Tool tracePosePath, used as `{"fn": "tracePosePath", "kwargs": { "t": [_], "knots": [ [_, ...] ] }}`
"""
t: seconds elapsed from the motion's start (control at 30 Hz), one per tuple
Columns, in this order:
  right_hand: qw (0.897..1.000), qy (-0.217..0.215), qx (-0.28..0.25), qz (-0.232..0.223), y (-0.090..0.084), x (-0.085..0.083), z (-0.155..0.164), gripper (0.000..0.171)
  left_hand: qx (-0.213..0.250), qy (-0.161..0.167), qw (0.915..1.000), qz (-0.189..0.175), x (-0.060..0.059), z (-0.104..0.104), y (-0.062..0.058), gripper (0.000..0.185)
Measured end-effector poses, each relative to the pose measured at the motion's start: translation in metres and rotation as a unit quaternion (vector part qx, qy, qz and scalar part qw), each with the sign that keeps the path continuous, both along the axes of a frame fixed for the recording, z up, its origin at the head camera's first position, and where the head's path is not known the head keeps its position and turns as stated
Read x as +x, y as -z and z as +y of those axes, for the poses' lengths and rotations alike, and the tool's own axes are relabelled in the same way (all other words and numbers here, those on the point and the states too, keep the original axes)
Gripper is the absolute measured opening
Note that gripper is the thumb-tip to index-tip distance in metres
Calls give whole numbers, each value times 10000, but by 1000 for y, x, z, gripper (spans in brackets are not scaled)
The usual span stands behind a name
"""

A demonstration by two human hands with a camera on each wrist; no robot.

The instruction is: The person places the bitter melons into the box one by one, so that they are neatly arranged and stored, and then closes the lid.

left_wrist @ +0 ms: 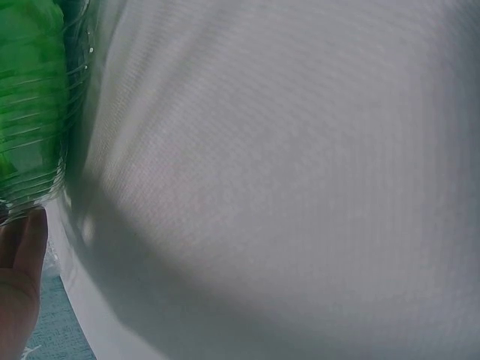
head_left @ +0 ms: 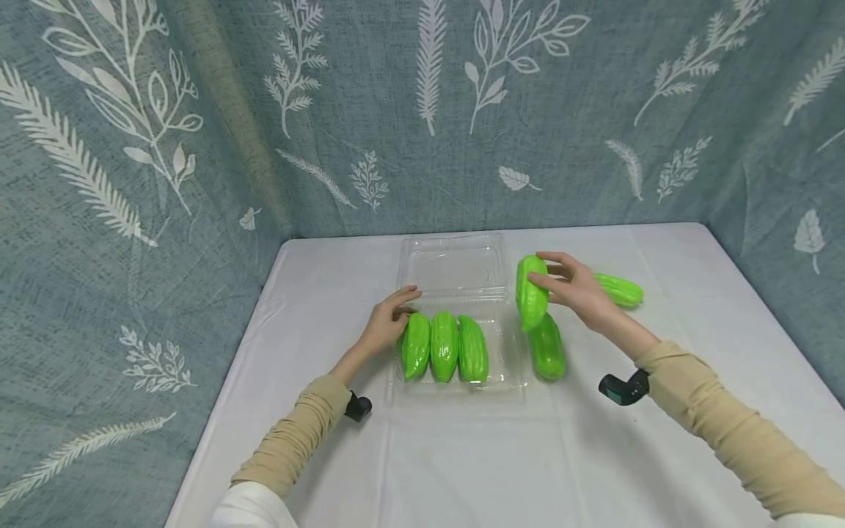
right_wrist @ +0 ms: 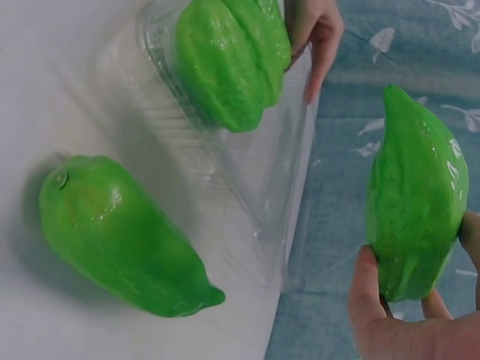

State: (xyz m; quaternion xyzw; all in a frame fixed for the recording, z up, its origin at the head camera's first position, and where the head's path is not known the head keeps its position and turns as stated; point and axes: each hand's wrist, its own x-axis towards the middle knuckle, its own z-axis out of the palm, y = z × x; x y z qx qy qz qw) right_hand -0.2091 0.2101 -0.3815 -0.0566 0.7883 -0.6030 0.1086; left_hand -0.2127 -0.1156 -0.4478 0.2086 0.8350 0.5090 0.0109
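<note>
Nearest the camera are the tan right sleeve (head_left: 739,433) and tan left sleeve (head_left: 284,436), reaching in from the lower corners. A blue-green cloth (head_left: 396,183) with white leaf prints hangs behind and beside the white counter (head_left: 462,462). On that lies a clear plastic container (head_left: 505,345), its lid (head_left: 455,264) folded back flat on the far side, which leaves the base uncovered from above.

Three green fruits, the left fruit (head_left: 416,348), middle fruit (head_left: 444,348) and third fruit (head_left: 472,350), lie lengthwise side by side in the base, probably because that way they take up least width; bare space remains to their right. A loose fruit (head_left: 548,350) lies just right of the container, and a far fruit (head_left: 619,290) lies beyond the right hand (head_left: 581,290).

That hand holds the raised fruit (head_left: 530,293) above the container's right edge, thumb and fingers curled round its broad end, likely for a secure hold. The left hand (head_left: 386,323), fingers fairly straight, touches the container's far left corner, seemingly steadying it.
</note>
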Motion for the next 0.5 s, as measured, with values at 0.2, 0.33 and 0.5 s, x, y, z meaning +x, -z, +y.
{"fn": "tracePosePath", "kwargs": {
  "t": [0.2,0.33,0.5],
  "knots": [
    [9998,-13,-172,-71,-2,1,-6,65,-9,2,10000,0,0,0,0,46],
    [9996,-69,-255,-95,-3,2,-10,64,14,6,10000,3,0,0,0,45],
    [9995,-100,-276,-84,-4,3,-13,64,12,5,10000,-16,0,0,0,45]
  ]
}}
